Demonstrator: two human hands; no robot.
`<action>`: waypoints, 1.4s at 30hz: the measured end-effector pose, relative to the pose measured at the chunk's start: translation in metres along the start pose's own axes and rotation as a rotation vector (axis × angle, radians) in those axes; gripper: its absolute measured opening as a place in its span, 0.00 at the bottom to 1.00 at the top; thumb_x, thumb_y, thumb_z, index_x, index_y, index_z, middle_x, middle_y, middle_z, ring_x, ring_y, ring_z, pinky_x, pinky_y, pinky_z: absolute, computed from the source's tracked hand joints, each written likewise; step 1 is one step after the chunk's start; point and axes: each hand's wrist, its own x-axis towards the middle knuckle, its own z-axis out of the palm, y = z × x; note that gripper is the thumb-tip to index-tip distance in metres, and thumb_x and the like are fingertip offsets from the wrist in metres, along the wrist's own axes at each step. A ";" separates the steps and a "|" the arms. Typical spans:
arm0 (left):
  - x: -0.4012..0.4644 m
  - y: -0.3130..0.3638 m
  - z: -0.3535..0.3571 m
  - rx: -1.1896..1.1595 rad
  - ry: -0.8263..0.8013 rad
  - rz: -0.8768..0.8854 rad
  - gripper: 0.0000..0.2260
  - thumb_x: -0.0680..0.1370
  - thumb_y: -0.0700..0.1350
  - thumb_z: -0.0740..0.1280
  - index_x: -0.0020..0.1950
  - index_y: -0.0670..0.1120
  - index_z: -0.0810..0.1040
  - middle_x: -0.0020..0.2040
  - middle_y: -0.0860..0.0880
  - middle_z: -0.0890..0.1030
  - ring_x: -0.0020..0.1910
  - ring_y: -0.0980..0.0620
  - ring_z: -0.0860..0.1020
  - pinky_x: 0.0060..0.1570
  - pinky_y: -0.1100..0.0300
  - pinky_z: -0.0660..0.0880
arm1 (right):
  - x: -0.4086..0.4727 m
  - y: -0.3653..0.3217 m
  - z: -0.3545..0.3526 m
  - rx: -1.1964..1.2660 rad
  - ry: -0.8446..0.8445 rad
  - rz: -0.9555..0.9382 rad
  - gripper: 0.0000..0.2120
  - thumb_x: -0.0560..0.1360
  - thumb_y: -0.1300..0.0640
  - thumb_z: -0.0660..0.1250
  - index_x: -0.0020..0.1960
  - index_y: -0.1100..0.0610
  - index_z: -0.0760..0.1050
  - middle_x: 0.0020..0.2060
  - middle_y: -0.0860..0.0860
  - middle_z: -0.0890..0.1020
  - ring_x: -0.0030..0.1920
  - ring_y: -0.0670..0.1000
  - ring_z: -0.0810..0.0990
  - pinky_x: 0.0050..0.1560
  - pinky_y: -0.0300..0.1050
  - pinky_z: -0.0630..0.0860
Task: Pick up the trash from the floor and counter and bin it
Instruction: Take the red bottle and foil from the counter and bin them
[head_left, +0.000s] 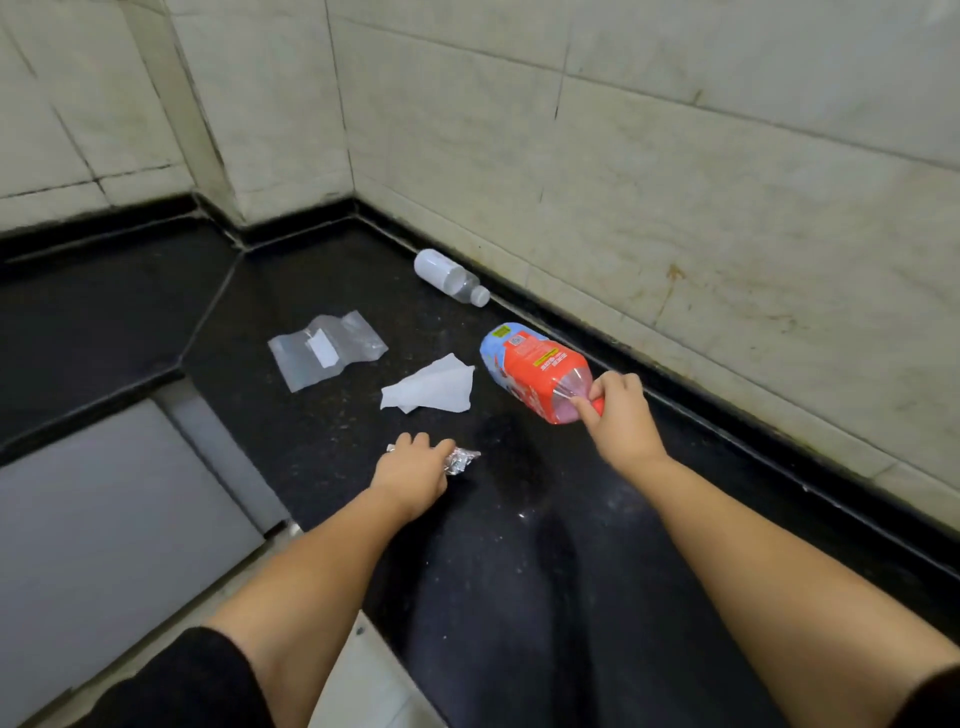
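Closing over a foil wad (460, 460) just below the middle of the frame, my left hand (413, 467) has its fingers curled round it, with crinkled ends sticking out on both sides. The wad looks to be still on the counter (322, 436), or barely off it; I cannot tell which. My right hand (621, 415), to the right of centre, is wrapped round the neck and red cap of a red bottle (535, 371) that lies on its side, its base pointing to the upper left.

Further out, a white tissue (431, 389) lies crumpled between my hands and a little above them. A clear bag (327, 348) lies flat to its upper left. A small clear bottle (451, 277) rests on its side near the wall (675, 182), above the middle of the frame.

So I judge the job barely under way: two pieces are in hand, three are left on the counter, and nothing shown has been binned. No bin is in view, nor any floor (whatever lies down there I cannot say).
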 end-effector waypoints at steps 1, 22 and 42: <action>-0.014 -0.003 -0.004 -0.009 0.021 -0.034 0.20 0.79 0.46 0.58 0.71 0.50 0.64 0.62 0.42 0.72 0.62 0.41 0.69 0.55 0.47 0.74 | -0.007 -0.004 -0.003 0.005 -0.007 -0.020 0.10 0.77 0.57 0.66 0.51 0.64 0.72 0.55 0.60 0.71 0.42 0.57 0.74 0.51 0.49 0.73; -0.578 -0.061 0.111 -0.394 0.145 -1.178 0.19 0.76 0.47 0.61 0.67 0.49 0.68 0.61 0.40 0.76 0.61 0.39 0.73 0.60 0.50 0.73 | -0.359 -0.190 0.090 0.027 -0.698 -0.793 0.11 0.75 0.56 0.68 0.49 0.63 0.72 0.52 0.60 0.71 0.46 0.60 0.75 0.56 0.51 0.73; -1.019 0.010 0.418 -0.908 -0.033 -1.891 0.18 0.77 0.47 0.62 0.67 0.47 0.69 0.62 0.39 0.75 0.62 0.36 0.72 0.59 0.45 0.71 | -0.927 -0.201 0.301 -0.268 -1.295 -1.191 0.16 0.77 0.54 0.66 0.57 0.65 0.72 0.58 0.61 0.71 0.50 0.63 0.78 0.51 0.50 0.74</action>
